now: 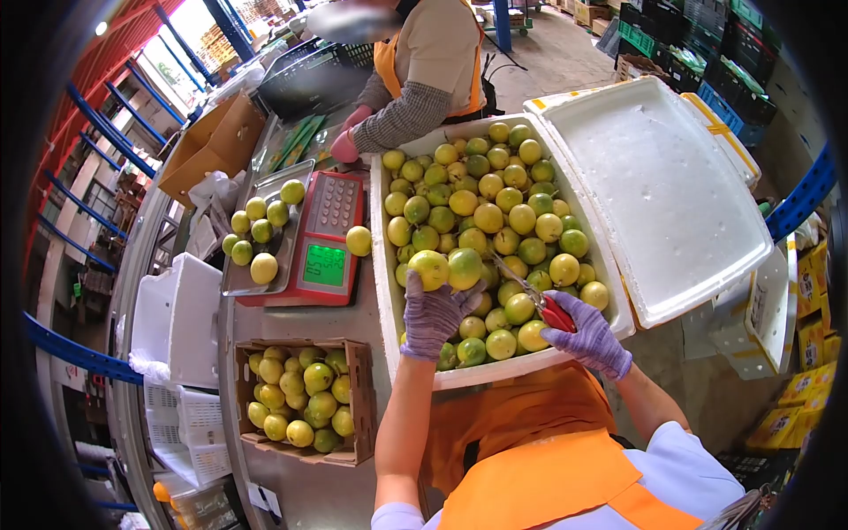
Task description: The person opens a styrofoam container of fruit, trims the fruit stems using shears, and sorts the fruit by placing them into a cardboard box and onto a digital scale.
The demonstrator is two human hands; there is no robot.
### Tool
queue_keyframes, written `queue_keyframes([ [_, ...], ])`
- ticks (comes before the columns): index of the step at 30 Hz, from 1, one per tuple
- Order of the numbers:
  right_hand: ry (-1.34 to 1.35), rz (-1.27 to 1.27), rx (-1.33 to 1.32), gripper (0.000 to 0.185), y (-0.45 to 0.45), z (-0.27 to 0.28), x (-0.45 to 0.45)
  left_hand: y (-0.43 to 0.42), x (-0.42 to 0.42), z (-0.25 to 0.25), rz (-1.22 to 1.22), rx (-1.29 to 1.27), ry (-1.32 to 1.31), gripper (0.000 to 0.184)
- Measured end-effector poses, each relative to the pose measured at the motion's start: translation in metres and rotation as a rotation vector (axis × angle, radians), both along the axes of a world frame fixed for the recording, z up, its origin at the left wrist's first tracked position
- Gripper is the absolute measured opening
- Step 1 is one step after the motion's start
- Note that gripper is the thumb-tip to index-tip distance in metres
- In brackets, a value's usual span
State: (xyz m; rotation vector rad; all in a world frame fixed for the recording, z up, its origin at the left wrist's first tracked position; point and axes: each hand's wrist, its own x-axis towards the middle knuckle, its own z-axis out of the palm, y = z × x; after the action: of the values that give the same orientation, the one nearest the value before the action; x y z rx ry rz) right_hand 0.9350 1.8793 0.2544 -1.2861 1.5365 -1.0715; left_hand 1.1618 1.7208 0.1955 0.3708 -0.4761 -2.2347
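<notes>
seemingly picking, with two fruits (428, 270) in curled fingers of left hand (433, 321) and scissors (556, 316) clamped in right hand (586, 337), so needing carefully guided blades.

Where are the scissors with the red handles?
In the head view, the red-handled scissors are in the person's gloved right hand, over the round fruit in the white foam box.
</notes>
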Motion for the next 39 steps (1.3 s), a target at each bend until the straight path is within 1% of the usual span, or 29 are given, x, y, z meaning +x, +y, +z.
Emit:
queue_keyframes([
  [1, -0.011, -0.007, 0.004, 0.065, 0.001, 0.001, 0.001, 0.003, -0.001, 0.001, 0.027, -0.028, -0.001, 0.077],
  [4, -0.013, -0.022, 0.016, 0.064, 0.002, 0.0, 0.001, 0.001, -0.003, -0.007, 0.057, -0.234, -0.083, 0.069],
  [5, -0.008, -0.026, 0.02, 0.064, 0.002, 0.0, 0.001, 0.0, -0.003, -0.005, 0.066, -0.185, -0.009, 0.066],
  [8, -0.021, -0.031, 0.019, 0.063, 0.003, 0.001, 0.001, 0.005, -0.005, 0.013, 0.198, -0.291, -0.214, 0.067],
  [9, -0.026, -0.029, 0.029, 0.064, 0.004, 0.002, 0.001, 0.0, -0.004, 0.011, 0.202, -0.243, -0.152, 0.071],
  [12, -0.049, -0.03, 0.039, 0.064, 0.005, 0.004, 0.0, -0.012, 0.002, -0.003, 0.238, -0.272, -0.176, 0.072],
  [13, -0.062, -0.039, 0.033, 0.065, 0.005, 0.004, 0.001, -0.012, 0.003, 0.005, 0.261, -0.23, -0.196, 0.069],
  [16, -0.066, -0.043, 0.036, 0.066, 0.006, 0.004, 0.0, -0.012, 0.001, 0.008, 0.303, -0.151, -0.131, 0.063],
  [17, -0.061, -0.039, 0.039, 0.067, 0.006, 0.005, 0.0, -0.015, 0.001, 0.006, 0.311, -0.149, -0.129, 0.058],
  [20, -0.073, -0.05, 0.025, 0.068, 0.007, -0.005, -0.003, -0.019, 0.006, -0.001, 0.281, -0.166, -0.095, 0.056],
  [23, -0.031, -0.052, 0.027, 0.068, 0.007, -0.005, -0.006, -0.02, 0.007, -0.003, 0.269, -0.254, -0.1, 0.054],
  [26, -0.062, -0.066, 0.021, 0.067, 0.008, -0.001, -0.005, -0.018, 0.007, -0.001, 0.276, -0.324, -0.167, 0.053],
  [29, -0.066, -0.093, 0.019, 0.066, 0.009, -0.003, -0.006, -0.009, 0.005, 0.01, 0.333, -0.306, -0.354, 0.054],
  [30, -0.079, -0.094, 0.032, 0.066, 0.01, -0.001, -0.007, -0.013, 0.005, 0.01, 0.318, -0.318, -0.517, 0.058],
  [32, -0.106, -0.097, 0.064, 0.066, 0.01, 0.005, -0.007, -0.014, -0.006, 0.024, 0.394, -0.522, -0.783, 0.067],
  [33, -0.101, -0.111, 0.068, 0.065, 0.01, 0.006, -0.007, -0.026, -0.008, 0.006, 0.487, -0.806, -0.971, 0.076],
  [34, -0.082, -0.119, 0.063, 0.065, 0.012, 0.006, -0.008, -0.024, -0.01, 0.017, 0.56, -0.957, -1.151, 0.077],
  [36, -0.044, -0.135, 0.04, 0.066, 0.012, 0.004, -0.01, -0.02, -0.014, 0.038, 0.647, -1.371, -1.476, 0.068],
  [39, -0.106, -0.161, 0.023, 0.065, 0.012, 0.0, -0.011, -0.005, -0.034, 0.028, 0.205, -1.58, -1.253, 0.063],
])
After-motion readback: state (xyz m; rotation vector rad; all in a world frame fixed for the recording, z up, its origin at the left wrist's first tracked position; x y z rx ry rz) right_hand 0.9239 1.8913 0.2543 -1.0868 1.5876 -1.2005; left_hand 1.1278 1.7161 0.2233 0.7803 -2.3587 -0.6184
